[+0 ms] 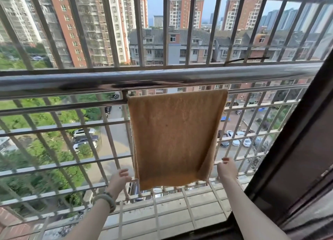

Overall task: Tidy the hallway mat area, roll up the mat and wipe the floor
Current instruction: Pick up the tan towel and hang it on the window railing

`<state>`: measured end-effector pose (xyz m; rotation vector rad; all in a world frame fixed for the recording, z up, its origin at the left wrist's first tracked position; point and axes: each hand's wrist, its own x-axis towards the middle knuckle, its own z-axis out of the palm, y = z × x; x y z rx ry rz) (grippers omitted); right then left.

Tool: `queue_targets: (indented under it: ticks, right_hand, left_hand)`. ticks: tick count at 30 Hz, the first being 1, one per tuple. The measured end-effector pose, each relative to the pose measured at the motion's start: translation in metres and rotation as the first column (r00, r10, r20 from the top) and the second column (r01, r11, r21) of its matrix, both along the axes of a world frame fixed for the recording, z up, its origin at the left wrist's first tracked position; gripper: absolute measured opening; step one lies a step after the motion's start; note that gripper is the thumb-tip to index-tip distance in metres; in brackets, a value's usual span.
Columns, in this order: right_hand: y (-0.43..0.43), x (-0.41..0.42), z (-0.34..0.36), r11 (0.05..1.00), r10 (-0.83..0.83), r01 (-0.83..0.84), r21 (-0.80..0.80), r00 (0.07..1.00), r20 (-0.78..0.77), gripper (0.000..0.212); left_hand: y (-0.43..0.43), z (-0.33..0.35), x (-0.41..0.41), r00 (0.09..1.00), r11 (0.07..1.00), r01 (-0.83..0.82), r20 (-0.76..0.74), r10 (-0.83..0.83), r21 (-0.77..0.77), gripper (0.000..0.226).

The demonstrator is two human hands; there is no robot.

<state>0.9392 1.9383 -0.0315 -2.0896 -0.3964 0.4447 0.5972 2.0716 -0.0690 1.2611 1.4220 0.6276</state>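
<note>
An orange-brown cloth (175, 137) hangs folded over a rail (252, 91) of the balcony's metal grille (54, 102), just under the steel handrail (72, 81). The left hand (121, 176) pinches its lower left edge; the right hand (227, 168) grips the lower right corner. A bracelet (106, 200) circles the left wrist. Parked cars (239, 140) lie far below.

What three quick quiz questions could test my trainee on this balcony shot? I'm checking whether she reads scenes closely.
1. True or false: the orange cloth hangs over a rail of the metal grille.
2. Which wrist wears a bracelet?
3. Multiple choice: the right hand is at the cloth's A) top edge B) lower corner C) middle.

Key: 1 true; 2 left, behind the left hand; 3 B.
</note>
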Motion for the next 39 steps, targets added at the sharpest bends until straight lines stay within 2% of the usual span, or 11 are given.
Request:
queue_targets:
  ticks: [3, 6, 8, 10, 15, 20, 24, 27, 32, 35, 39]
  right_hand:
    - [0.02, 0.006, 0.049, 0.969, -0.028, 0.015, 0.248, 0.998, 0.048, 0.027]
    - [0.044, 0.012, 0.105, 0.876, -0.074, 0.033, 0.48, 0.995, 0.065, 0.018]
    - [0.058, 0.019, 0.137, 0.8, -0.099, 0.042, 0.598, 0.993, 0.063, 0.021]
    - [0.069, 0.026, 0.162, 0.748, -0.097, 0.055, 0.661, 0.995, 0.028, 0.029]
    - [0.09, 0.042, 0.184, 0.755, -0.097, 0.117, 0.645, 0.993, -0.066, 0.027]
    - [0.094, 0.051, 0.182, 0.815, -0.118, 0.173, 0.554, 0.984, -0.133, 0.029]
    - [0.094, 0.046, 0.177, 0.871, -0.088, 0.108, 0.478, 0.994, -0.064, 0.024]
    - [0.096, 0.048, 0.185, 0.839, -0.113, 0.096, 0.535, 0.994, -0.001, 0.024]
    - [0.101, 0.051, 0.204, 0.797, -0.197, 0.119, 0.592, 0.978, 0.068, 0.024]
    - [0.102, 0.052, 0.199, 0.82, -0.209, 0.128, 0.558, 0.974, 0.085, 0.022]
    - [0.097, 0.051, 0.189, 0.813, -0.24, 0.142, 0.565, 0.965, 0.103, 0.023]
  left_hand:
    - [0.017, 0.059, 0.013, 0.997, 0.972, -0.059, 0.067, 0.045, 0.228, 0.033]
    - [0.023, 0.122, 0.032, 0.975, 0.887, -0.15, 0.212, 0.061, 0.436, 0.026]
    - [0.022, 0.157, 0.044, 0.959, 0.837, -0.195, 0.28, 0.052, 0.511, 0.022]
    - [0.022, 0.177, 0.054, 0.959, 0.797, -0.229, 0.268, 0.088, 0.558, 0.015]
    - [0.02, 0.196, 0.07, 0.935, 0.775, -0.32, 0.311, 0.167, 0.544, 0.006]
    - [0.023, 0.19, 0.07, 0.92, 0.752, -0.386, 0.284, 0.27, 0.534, 0.018]
    - [0.029, 0.187, 0.066, 0.904, 0.712, -0.424, 0.303, 0.301, 0.559, 0.01]
    - [0.028, 0.196, 0.066, 0.884, 0.688, -0.465, 0.336, 0.325, 0.558, 0.007]
    - [0.024, 0.218, 0.064, 0.879, 0.654, -0.475, 0.357, 0.317, 0.589, 0.019]
    - [0.025, 0.218, 0.063, 0.898, 0.658, -0.44, 0.296, 0.325, 0.611, 0.01]
    - [0.023, 0.209, 0.06, 0.9, 0.66, -0.432, 0.247, 0.36, 0.614, 0.011]
